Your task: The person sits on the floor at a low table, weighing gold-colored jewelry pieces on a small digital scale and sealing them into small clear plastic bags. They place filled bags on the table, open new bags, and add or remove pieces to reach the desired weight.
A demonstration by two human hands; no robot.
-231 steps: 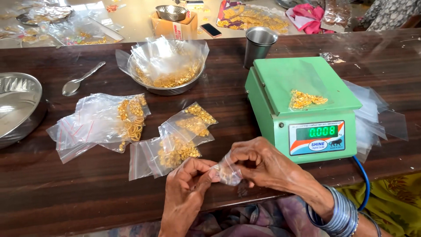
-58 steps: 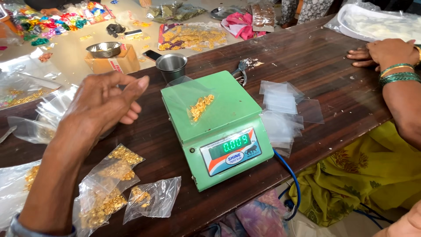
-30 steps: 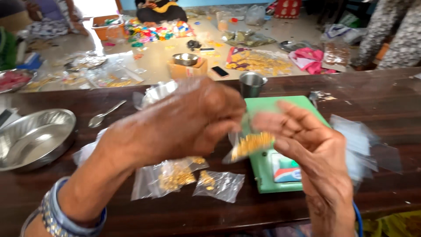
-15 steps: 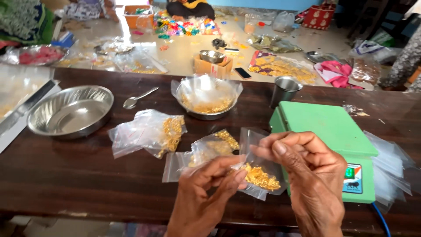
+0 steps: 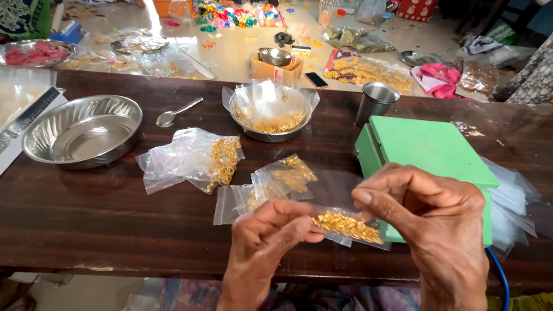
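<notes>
Both my hands pinch one small clear plastic bag (image 5: 351,226) filled with tiny gold-coloured pieces, held just above the front edge of the dark wooden table (image 5: 86,213). My left hand (image 5: 271,230) grips its left end and my right hand (image 5: 432,224) grips its right end. Right behind my right hand sits a green weighing scale (image 5: 426,144) with a bare pan. Several filled clear bags (image 5: 219,158) lie on the table ahead of my left hand.
A bag-lined steel bowl of gold pieces (image 5: 269,115) stands at the middle back, with a steel cup (image 5: 375,101) beside it. At the left are a big empty steel bowl (image 5: 83,129) and a spoon (image 5: 175,112). Empty clear bags (image 5: 515,201) lie right of the scale.
The gold pieces that lay on the scale pan are gone from it and are in the small bag. My hands have lowered the bag toward the table's front edge, turned flat.
</notes>
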